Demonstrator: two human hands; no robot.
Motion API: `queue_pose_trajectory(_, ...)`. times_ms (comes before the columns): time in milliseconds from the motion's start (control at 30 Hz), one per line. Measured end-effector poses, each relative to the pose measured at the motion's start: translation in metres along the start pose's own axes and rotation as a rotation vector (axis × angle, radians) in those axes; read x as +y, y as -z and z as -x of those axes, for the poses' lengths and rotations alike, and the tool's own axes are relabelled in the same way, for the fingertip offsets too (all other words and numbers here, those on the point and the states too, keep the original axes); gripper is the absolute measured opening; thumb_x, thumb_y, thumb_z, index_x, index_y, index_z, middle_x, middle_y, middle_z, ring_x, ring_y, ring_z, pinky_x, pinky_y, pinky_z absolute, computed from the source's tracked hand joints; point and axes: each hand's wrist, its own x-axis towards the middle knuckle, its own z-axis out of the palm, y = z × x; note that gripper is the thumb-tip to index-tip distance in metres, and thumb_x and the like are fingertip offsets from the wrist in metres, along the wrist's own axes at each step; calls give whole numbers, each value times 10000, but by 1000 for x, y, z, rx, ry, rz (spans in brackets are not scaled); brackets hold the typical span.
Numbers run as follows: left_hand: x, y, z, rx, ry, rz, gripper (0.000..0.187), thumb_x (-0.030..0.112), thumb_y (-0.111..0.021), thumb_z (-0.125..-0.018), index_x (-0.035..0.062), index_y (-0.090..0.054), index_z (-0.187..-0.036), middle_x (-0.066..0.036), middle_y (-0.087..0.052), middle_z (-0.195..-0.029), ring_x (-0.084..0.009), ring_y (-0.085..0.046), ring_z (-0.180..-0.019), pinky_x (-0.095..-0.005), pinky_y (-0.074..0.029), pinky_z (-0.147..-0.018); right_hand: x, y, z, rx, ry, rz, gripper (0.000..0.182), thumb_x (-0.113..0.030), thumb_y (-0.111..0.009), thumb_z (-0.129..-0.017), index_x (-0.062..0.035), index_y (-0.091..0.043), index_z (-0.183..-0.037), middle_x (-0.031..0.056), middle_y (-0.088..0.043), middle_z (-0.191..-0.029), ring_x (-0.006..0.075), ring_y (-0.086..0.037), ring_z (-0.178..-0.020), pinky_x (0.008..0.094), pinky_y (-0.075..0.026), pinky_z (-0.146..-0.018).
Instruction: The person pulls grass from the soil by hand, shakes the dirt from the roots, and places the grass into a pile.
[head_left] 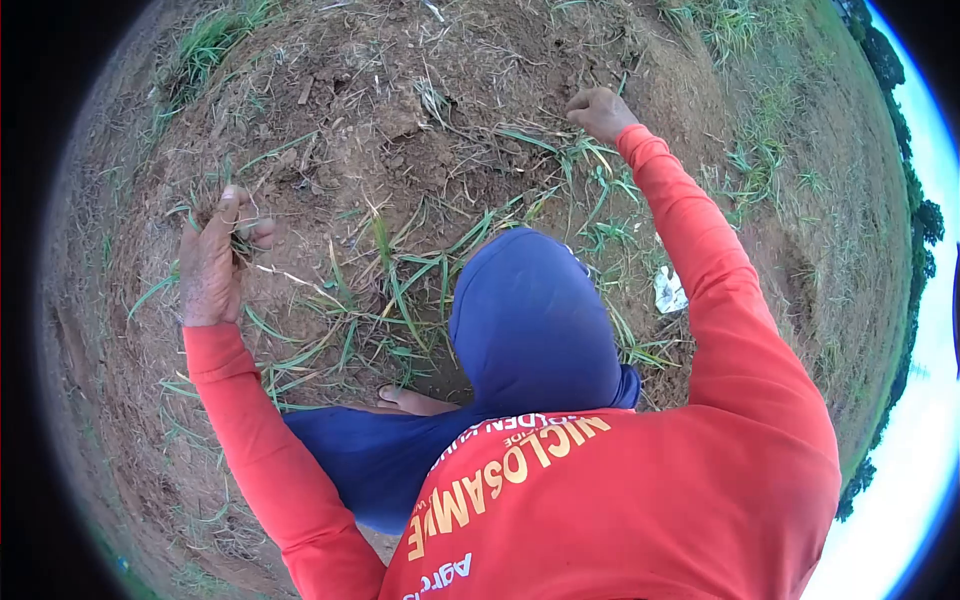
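Observation:
My left hand [212,262] is out to the left, fingers closed around a small tuft of pulled grass [222,205] held just above the soil. My right hand [600,112] reaches far forward, fist closed at the base of green grass blades [575,150] that lie on the bare earth. Both arms wear red long sleeves. My blue trouser knee [530,320] rises between the arms, with a bare foot [415,402] showing beside it.
Loose brown soil [400,130] covers the ground, strewn with cut and rooted grass blades. A white scrap [669,290] lies on the dirt right of the knee. Grassier ground lies toward the far edge, with trees and sky at the right rim.

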Motion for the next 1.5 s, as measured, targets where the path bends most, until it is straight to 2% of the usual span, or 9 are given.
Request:
queue_pose_trajectory(67,-5,14,-8,37,-6,4,297,316,-682,-1023,46,-689,-1148,-27,-701,-1005,-122,-715,-863,-228,-555,-651,20,-37,19,-159,-253,-65,331,-315,-715,-818,-111,-812,-1060,158,-777,-1053,309,-741,-1013,398,-553,-964)
queue_pose_trajectory(200,-4,16,-7,66,18,24,283,274,-704,-1013,49,-690,-1184,3,-707,-1066,-69,-675,-959,-205,-465,-605,9,-88,42,200,-400,-145,396,-380,-744,-846,-97,-797,-1118,186,-771,-1035,341,-734,-996,422,-550,-951)
queue_pose_trajectory(367,-1,10,-6,94,12,-21,274,260,-702,-1014,54,-690,-1195,12,-702,-1055,-41,-637,-860,-210,-447,-588,23,-131,58,428,-304,-19,591,-410,-769,-842,-88,-579,-1299,323,-685,-1152,448,-680,-1096,511,-531,-962)
queue_pose_trajectory(600,-2,0,-10,127,23,-82,284,271,-711,-1006,64,-687,-1199,16,-701,-1048,-41,-608,-853,-217,-456,-603,9,-125,50,209,-490,-38,434,-346,-702,-895,-14,-600,-1156,313,-705,-1099,484,-686,-1051,547,-537,-923)
queue_pose_trajectory(933,10,2,1,133,10,-84,285,325,-727,-985,111,-689,-1169,49,-675,-981,-38,-545,-775,-228,-452,-610,21,-132,50,201,-377,-17,324,-304,-632,-939,2,-721,-1000,312,-715,-999,487,-695,-988,544,-542,-909)
queue_pose_trajectory(967,10,6,1,130,13,-54,288,277,-716,-1001,62,-670,-1187,-15,-708,-1098,-48,-640,-884,-201,-460,-562,22,-136,46,225,-395,-37,330,-302,-639,-933,13,-720,-990,315,-713,-1006,482,-696,-993,540,-544,-908)
queue_pose_trajectory(1067,2,12,-4,174,3,-50,284,280,-717,-1002,68,-674,-1186,-11,-709,-1091,-49,-647,-909,-191,-452,-551,12,-137,40,257,-447,-50,283,-269,-652,-933,-9,-716,-1025,292,-721,-1043,471,-697,-1015,532,-548,-915)
queue_pose_trajectory(1300,15,3,13,186,7,-54,250,275,-705,-1012,63,-709,-1146,79,-622,-832,-13,-540,-641,-179,-432,-556,28,-146,50,301,-262,-31,279,-265,-614,-911,-6,-717,-929,312,-710,-974,493,-694,-965,544,-550,-898)
queue_pose_trajectory(1500,10,29,19,212,91,-12,276,287,-691,-1021,56,-707,-1171,82,-581,-806,-11,-477,-612,-188,-361,-514,24,-136,64,280,-287,7,270,-266,-608,-909,-23,-723,-928,280,-720,-993,471,-699,-953,540,-551,-885)
